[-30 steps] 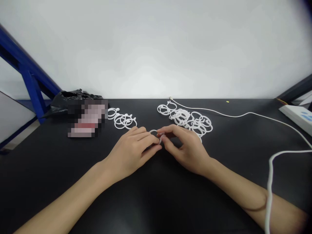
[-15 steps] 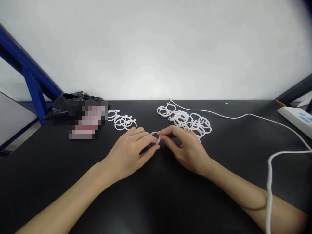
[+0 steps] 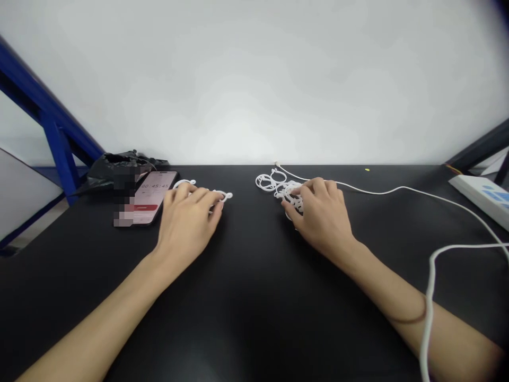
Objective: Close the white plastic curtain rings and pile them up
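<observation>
My left hand (image 3: pixel 186 220) lies palm down over a small group of white plastic rings (image 3: pixel 225 196) at the left, fingers stretched over them. My right hand (image 3: pixel 320 212) rests on a bigger heap of white rings (image 3: pixel 270 181) at the right, its fingers curled down into the heap. Whether either hand grips a ring is hidden under the fingers. Both lots of rings lie on a black table (image 3: pixel 254 297).
A phone (image 3: pixel 153 193) with a lit timer screen lies left of my left hand, a black plastic bag (image 3: pixel 115 162) behind it. A white cable (image 3: pixel 397 190) runs from the table's back across to the right. A white power strip (image 3: pixel 481 196) sits far right. Blue frame at left.
My hands held one ring together at the table's middle. They have since parted: the left moved to the left group of rings, the right to the right heap.
</observation>
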A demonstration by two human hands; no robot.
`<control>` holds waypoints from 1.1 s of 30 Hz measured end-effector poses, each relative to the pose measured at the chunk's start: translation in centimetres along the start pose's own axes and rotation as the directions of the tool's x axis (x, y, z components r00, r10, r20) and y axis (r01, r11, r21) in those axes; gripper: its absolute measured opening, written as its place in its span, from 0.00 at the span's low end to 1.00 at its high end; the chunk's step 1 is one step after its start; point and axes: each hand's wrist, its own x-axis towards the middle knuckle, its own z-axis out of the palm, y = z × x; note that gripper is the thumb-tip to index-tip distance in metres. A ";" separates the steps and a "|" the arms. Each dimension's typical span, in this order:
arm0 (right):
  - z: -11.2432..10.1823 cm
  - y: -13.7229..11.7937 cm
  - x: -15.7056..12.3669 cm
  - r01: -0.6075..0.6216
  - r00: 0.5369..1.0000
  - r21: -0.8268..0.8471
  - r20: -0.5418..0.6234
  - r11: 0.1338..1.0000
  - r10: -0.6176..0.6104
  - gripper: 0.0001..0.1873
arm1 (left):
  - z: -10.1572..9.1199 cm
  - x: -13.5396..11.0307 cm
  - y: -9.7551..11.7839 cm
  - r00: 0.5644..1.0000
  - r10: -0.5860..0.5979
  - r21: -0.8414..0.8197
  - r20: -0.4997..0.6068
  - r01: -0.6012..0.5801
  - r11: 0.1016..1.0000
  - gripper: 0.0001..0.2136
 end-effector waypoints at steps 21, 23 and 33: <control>-1.6 -3.0 -1.4 0.219 0.958 0.651 0.000 0.726 -0.288 0.09 | -0.8 -0.1 1.0 0.942 0.329 -0.355 -0.065 -0.330 0.875 0.05; -1.8 -3.1 -1.4 0.177 0.962 0.686 0.031 0.706 -0.271 0.11 | -0.8 -0.1 1.0 0.944 0.324 -0.351 -0.060 -0.324 0.879 0.04; -2.3 -3.4 -1.1 0.004 0.994 0.725 0.074 0.688 -0.085 0.06 | -0.7 -0.4 1.9 0.967 0.253 -0.437 0.026 -0.217 0.873 0.06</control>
